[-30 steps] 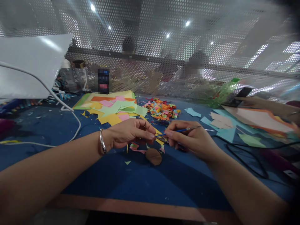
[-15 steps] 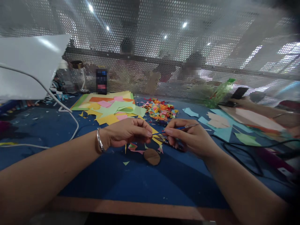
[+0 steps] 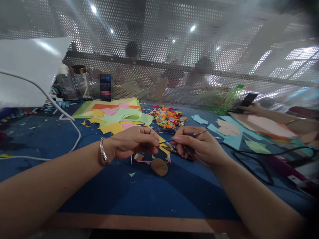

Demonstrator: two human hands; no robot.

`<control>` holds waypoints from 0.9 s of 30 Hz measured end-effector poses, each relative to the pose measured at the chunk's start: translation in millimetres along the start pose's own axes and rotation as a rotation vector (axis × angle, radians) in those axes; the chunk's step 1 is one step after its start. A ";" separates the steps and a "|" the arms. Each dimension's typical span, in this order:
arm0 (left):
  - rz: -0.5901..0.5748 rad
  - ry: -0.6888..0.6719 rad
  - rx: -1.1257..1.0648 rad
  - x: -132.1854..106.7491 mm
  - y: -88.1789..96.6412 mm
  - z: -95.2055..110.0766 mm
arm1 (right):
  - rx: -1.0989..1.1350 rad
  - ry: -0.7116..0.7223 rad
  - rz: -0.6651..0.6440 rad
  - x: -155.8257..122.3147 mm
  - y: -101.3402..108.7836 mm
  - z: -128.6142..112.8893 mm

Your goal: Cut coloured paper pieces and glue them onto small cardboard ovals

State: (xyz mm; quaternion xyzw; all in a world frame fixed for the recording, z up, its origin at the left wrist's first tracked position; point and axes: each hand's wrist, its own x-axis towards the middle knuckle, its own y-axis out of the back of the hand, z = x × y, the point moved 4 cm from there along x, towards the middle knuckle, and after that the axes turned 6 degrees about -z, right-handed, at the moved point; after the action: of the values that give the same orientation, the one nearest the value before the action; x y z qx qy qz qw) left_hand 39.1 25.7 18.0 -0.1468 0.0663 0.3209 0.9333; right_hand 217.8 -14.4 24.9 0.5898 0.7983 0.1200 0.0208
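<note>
My right hand [image 3: 191, 142] is closed around a slim blue rod [image 3: 166, 141] with a thin metallic end that points off to the right. The rod's left tip reaches the fingertips of my left hand [image 3: 141, 141], which are pinched together. A tiny yellowish bit shows at those fingertips, too small to name. Below my hands a round brown cardboard disc [image 3: 159, 167] lies flat on the blue table mat [image 3: 139, 196]. Scissors [image 3: 183, 155] lie partly hidden under my right hand. Pink paper scraps [image 3: 142, 159] lie beside the disc.
Coloured paper sheets [image 3: 122, 116] and a heap of small folded paper pieces [image 3: 168, 117] lie beyond my hands. A phone [image 3: 105, 88] and bottles [image 3: 83, 83] stand behind. At right are blue paper [image 3: 234, 141] and a black cable [image 3: 251, 166]; a white cable [image 3: 74, 132] runs at left.
The whole view has shifted slightly, so things appear a little further left. My hands keep almost the same pose around the blue rod.
</note>
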 end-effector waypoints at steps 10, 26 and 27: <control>-0.002 -0.043 -0.055 3.0 0.4 -3.0 | 0.162 -0.052 0.118 4.0 4.1 4.3; 0.063 -0.074 -0.052 8.7 20.4 -7.9 | 0.107 0.018 0.335 1.3 35.7 1.6; 0.088 -0.081 -0.033 9.2 22.5 -8.2 | 0.056 0.023 0.352 0.6 38.9 2.0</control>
State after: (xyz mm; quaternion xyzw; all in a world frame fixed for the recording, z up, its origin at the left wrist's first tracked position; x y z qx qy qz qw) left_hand 32.2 45.3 3.1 -0.1458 0.0296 0.3682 0.9178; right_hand 254.4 -2.7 31.4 0.7194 0.6860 0.1064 -0.0259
